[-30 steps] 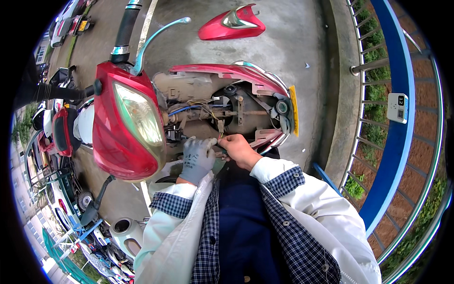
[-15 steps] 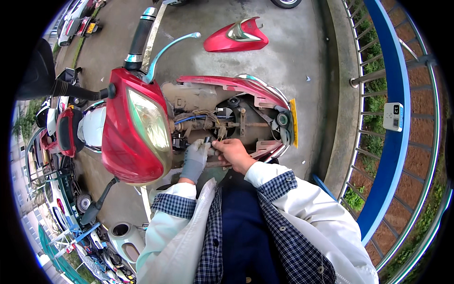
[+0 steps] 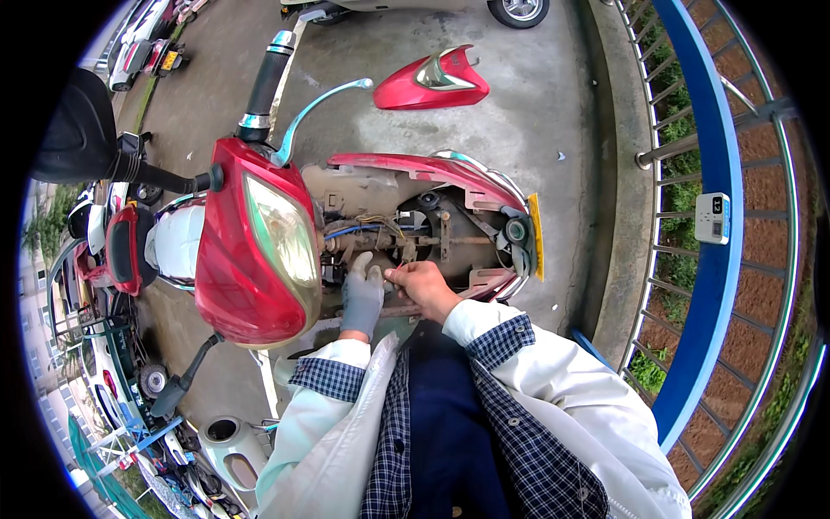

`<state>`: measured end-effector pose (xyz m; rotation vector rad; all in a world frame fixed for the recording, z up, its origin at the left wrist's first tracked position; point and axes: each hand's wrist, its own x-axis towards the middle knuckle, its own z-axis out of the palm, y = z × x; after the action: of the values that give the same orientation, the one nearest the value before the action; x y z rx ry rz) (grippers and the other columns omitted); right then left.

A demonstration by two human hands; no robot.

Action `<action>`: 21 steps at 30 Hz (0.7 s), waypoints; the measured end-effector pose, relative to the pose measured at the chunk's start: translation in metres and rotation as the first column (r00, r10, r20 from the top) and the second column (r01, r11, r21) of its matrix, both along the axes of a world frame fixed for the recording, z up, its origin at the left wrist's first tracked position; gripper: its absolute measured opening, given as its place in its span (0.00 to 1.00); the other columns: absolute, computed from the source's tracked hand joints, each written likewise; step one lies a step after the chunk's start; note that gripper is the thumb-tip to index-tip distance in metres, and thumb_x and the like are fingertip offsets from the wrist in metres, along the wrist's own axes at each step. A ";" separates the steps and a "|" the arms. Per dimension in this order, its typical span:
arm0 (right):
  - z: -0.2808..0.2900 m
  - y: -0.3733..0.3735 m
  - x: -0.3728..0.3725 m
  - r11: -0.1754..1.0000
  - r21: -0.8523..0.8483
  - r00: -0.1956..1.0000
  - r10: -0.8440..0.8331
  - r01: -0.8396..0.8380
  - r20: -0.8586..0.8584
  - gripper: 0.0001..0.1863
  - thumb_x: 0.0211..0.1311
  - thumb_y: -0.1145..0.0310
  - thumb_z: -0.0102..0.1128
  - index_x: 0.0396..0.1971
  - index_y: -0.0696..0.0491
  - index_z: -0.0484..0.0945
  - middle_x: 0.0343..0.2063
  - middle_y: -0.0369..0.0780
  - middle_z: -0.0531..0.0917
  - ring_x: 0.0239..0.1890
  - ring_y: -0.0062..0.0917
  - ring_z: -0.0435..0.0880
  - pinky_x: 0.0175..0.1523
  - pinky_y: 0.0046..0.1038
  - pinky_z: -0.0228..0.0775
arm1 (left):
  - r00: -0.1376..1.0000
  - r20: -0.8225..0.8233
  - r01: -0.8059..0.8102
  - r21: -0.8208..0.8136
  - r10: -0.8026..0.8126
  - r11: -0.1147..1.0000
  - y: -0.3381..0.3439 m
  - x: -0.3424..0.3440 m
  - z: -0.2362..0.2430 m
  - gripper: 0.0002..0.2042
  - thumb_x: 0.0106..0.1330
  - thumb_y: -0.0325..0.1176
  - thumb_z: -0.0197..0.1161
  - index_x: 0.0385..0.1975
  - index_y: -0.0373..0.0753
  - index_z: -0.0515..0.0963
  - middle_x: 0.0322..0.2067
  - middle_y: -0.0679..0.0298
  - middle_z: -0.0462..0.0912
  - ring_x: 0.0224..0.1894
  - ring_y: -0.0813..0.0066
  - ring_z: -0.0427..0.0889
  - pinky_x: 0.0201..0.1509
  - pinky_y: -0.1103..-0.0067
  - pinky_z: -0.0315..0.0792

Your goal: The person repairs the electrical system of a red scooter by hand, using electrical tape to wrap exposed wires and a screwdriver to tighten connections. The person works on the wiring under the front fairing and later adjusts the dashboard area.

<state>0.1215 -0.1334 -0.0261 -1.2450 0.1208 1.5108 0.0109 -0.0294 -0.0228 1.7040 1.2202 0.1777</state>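
Note:
The red scooter [image 3: 245, 294] has its front opened up, baring a wiring bundle [image 3: 372, 227] and metal frame parts. My left hand [image 3: 363, 298], in a grey glove, is at the lower side of this opening, with fingers stretched and a little apart; nothing shows between them. Just right of it, my bare right hand [image 3: 424, 288] pinches with thumb and forefinger at the end of a thin wire. Above the right fingers hangs a small pale connector [image 3: 407, 251]. The fingers partly hide the wire's end.
A detached red front panel [image 3: 432, 80] with a clear lens lies on the ground beyond the scooter. The brake lever [image 3: 324, 108] and mirror [image 3: 181, 381] stick out at left. A blue railing [image 3: 722, 277] carrying a white box [image 3: 712, 218] runs along the right.
My left hand has opened its pinch, and the small black piece formerly at its fingertips no longer shows. My right hand stays near the wires. The view has shifted slightly.

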 end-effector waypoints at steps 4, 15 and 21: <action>-0.006 0.000 0.001 0.994 -0.054 0.995 -0.096 0.096 -0.003 0.09 0.63 0.68 0.64 0.26 0.57 0.80 0.17 0.35 0.76 0.17 0.18 0.71 0.22 0.24 0.60 | 0.980 -0.029 0.201 0.223 -0.199 0.954 -0.015 -0.003 0.024 0.26 0.63 0.29 0.59 0.63 0.34 0.67 0.33 0.54 0.84 0.33 0.63 0.84 0.41 0.69 0.75; -0.019 -0.010 -0.002 0.996 -0.085 0.981 0.025 -0.009 0.191 0.12 0.64 0.68 0.56 0.37 0.62 0.82 0.21 0.40 0.80 0.27 0.22 0.80 0.31 0.27 0.73 | 0.821 -0.313 0.570 0.432 -0.477 0.699 -0.021 0.007 0.043 0.33 0.58 0.28 0.62 0.67 0.43 0.64 0.37 0.58 0.86 0.42 0.54 0.82 0.51 0.63 0.71; -0.016 -0.024 -0.008 0.998 0.055 0.994 0.016 -0.010 -0.112 0.08 0.68 0.70 0.56 0.41 0.57 0.79 0.33 0.37 0.82 0.35 0.22 0.81 0.39 0.26 0.77 | 0.848 -0.277 0.512 0.200 -0.453 0.836 -0.008 0.007 0.033 0.31 0.59 0.27 0.62 0.65 0.44 0.65 0.36 0.57 0.86 0.39 0.50 0.83 0.47 0.60 0.75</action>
<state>0.1138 -0.1575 -0.0417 -1.1196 0.1448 1.5856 0.0177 -0.0371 0.0104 2.2682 0.8997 -0.1699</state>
